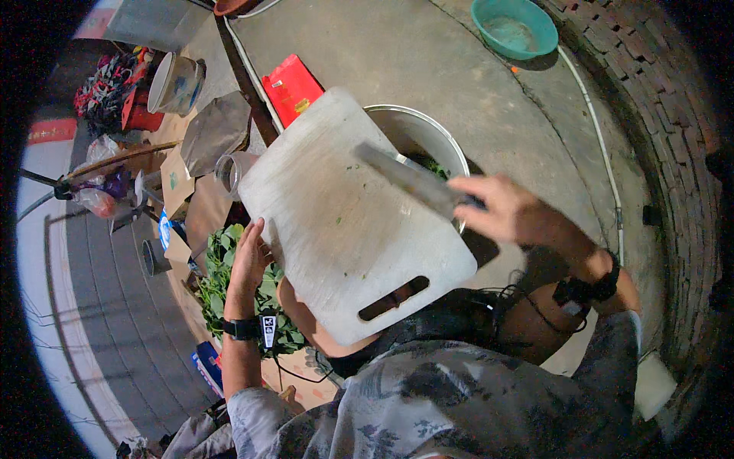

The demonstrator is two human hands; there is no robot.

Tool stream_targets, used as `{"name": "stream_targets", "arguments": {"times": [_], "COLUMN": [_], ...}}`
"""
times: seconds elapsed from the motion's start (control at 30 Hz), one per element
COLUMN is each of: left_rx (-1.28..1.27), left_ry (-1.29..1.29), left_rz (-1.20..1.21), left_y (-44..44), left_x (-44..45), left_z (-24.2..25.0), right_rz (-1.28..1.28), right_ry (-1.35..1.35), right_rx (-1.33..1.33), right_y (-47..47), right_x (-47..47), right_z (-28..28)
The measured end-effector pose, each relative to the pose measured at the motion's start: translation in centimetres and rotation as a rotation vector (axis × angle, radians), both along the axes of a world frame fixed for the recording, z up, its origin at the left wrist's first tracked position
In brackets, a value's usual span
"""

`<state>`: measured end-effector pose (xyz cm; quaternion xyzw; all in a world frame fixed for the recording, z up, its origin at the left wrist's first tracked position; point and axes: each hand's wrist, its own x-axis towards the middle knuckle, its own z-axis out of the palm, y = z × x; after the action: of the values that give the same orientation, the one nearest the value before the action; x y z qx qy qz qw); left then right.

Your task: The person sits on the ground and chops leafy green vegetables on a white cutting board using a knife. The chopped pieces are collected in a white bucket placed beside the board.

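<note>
A white plastic cutting board, brown-stained in its middle and dotted with green bits, is tilted across the legs, over the edge of a metal pot. Chopped greens show inside the pot. At the board's left edge is my left hand, its fingers upright against the rim; its grip is partly hidden. My right hand holds a knife by its dark handle. The broad blade of the knife, blurred, lies over the board's right side. Leafy green stems are heaped to the left of the board.
A red packet lies beyond the board. A clear jar, cardboard and a white tub are at the left. A teal basin stands at the back right, near a white pipe and a brick wall.
</note>
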<state>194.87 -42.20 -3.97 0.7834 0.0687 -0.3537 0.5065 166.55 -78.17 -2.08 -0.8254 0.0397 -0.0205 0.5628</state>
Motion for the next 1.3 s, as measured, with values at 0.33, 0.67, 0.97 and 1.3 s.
{"name": "stream_targets", "arguments": {"times": [0.33, 0.67, 0.97, 1.3], "left_rx": [0.058, 0.053, 0.058, 0.369], "left_ry": [0.111, 0.160, 0.247, 0.263], "left_rz": [-0.051, -0.001, 0.089, 0.050], "left_y": [-2.4, -0.4, 2.9, 13.8], "left_x": [0.9, 1.2, -0.5, -5.2], "left_z": [0.7, 0.3, 1.1, 8.1], "right_rz": [0.255, -0.120, -0.196, -0.159], "right_ry": [0.254, 0.378, 0.439, 0.347], "right_rx": [0.281, 0.060, -0.107, -0.036], "right_y": [3.2, 0.9, 3.4, 9.4], "right_x": [3.1, 0.4, -0.4, 0.4], "right_z": [-2.8, 0.6, 3.2, -0.6]}}
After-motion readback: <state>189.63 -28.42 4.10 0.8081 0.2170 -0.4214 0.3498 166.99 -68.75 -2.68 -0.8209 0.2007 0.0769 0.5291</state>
